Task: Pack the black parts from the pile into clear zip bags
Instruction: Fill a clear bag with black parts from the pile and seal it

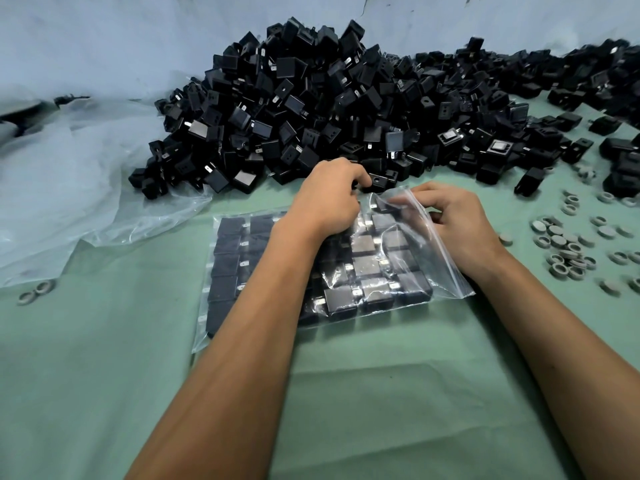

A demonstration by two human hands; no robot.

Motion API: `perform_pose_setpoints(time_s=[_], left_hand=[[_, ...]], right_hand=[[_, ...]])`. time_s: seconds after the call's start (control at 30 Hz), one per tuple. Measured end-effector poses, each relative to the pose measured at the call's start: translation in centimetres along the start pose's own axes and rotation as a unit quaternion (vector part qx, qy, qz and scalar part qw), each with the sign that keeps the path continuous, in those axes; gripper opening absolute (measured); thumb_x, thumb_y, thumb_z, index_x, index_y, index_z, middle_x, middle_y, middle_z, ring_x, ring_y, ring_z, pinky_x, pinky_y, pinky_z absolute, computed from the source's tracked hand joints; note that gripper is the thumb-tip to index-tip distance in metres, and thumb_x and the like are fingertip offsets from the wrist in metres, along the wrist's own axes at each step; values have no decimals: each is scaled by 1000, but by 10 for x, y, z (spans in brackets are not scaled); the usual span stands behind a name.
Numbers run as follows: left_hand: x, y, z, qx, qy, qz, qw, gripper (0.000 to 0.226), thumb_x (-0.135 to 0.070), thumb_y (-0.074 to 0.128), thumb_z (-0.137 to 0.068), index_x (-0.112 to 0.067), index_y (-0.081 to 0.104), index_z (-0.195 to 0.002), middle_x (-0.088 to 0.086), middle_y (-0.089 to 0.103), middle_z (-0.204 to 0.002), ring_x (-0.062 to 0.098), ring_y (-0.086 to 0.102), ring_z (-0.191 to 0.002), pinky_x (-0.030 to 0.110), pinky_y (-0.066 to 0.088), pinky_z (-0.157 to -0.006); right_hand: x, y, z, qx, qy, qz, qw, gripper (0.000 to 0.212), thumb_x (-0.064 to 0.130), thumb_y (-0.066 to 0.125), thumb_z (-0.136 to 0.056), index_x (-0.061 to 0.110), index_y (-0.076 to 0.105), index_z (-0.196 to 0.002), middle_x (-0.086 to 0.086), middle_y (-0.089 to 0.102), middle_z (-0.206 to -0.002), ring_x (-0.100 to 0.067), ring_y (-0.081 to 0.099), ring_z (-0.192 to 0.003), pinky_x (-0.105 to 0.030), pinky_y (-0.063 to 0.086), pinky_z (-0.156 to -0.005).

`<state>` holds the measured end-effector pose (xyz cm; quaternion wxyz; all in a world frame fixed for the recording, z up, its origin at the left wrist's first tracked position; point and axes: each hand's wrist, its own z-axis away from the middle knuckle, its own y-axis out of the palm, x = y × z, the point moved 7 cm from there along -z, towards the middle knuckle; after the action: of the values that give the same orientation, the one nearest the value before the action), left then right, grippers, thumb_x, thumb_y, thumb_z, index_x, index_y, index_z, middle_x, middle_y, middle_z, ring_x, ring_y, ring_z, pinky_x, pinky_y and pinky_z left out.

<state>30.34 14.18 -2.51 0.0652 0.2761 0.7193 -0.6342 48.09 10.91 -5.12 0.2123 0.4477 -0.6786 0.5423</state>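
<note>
Left hand (pixel 330 199) curls its fingers on a black part (pixel 375 181) at the pile's (pixel 346 98) near edge; right hand (pixel 453 220) pinches the zip bag's (pixel 311 271) mouth. Grey rings (pixel 568 251) lie right, plastic sheet (pixel 86 188) left.

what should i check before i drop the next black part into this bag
1. Bag mouth held open: the right hand lifts the upper film of the clear zip bag at its far right end. Ok.
2. Next part in hand: the left hand has its fingers curled at the near edge of the pile, by the bag mouth; whether it grips a part is hidden. Cannot tell.
3. Room in the bag: the black parts in the bag lie in rows that fill most of it; a free slot near the mouth is hidden by film and hands. Cannot tell.
4. Bag flat on the green table cover. Ok.
5. Grey rings apart from the bag mouth. Ok.
</note>
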Motion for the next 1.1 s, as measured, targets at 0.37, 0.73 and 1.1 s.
perform_pose_setpoints(time_s=[0.37, 0.73, 1.1], left_hand=[[11, -4, 0, 3, -41, 53, 998, 20, -8, 63, -95, -22, 75, -103, -3, 71, -99, 15, 67, -93, 39, 57, -91], [22, 2, -1, -35, -65, 6, 997, 36, -19, 50, -105, -25, 57, -139, 7, 41, -140, 28, 37, -130, 39, 38, -111], [39, -17, -4, -49, -81, 3, 995, 34, -5, 49, -100, -23, 65, -124, -2, 45, -139, 26, 39, -127, 30, 36, -95]], right_hand=[[-21, 16, -4, -27, 139, -214, 967, 11, 18, 77, -92, 12, 83, -100, -12, 75, -105, -32, 70, -99, -46, 58, -87], [1, 9, 2, 2, 52, -127, 991, 24, 26, 83, -85, 14, 82, -106, -1, 77, -105, -11, 72, -96, -31, 58, -88], [46, -14, -24, -153, 14, 122, 981, 33, -1, 56, -88, 20, 80, -94, 9, 74, -87, 0, 64, -74, -18, 52, -73]])
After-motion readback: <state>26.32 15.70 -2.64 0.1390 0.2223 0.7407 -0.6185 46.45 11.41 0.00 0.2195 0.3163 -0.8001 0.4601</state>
